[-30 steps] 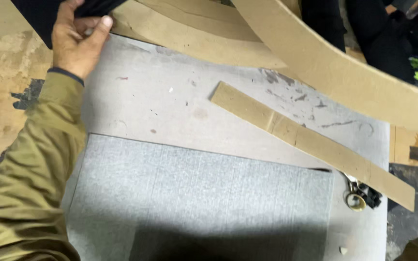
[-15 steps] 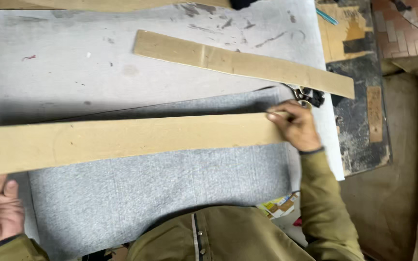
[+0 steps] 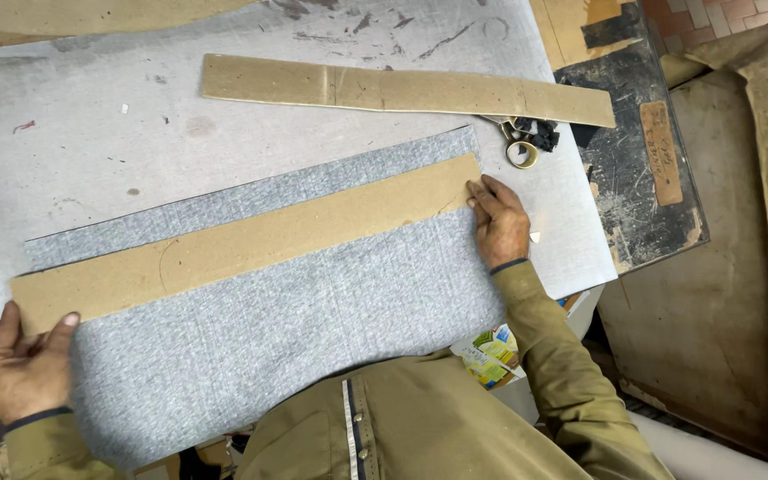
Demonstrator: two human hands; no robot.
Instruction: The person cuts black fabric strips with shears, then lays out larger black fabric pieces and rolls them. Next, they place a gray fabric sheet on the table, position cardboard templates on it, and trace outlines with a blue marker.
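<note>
My left hand [image 3: 20, 369] grips the near end of the strip [image 3: 251, 244], thumb on top. My right hand [image 3: 500, 222] presses open fingers on its far end. The strip already lies across the grey fabric [image 3: 286, 329]; I judge marking or cutting is not yet done.

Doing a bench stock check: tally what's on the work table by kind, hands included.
Cardboard strips: 2, one under the hands, one farther back
Grey fabric sheet: 1
Scissors: 1
Hands: 2, left hand, right hand
Total: 6
</note>
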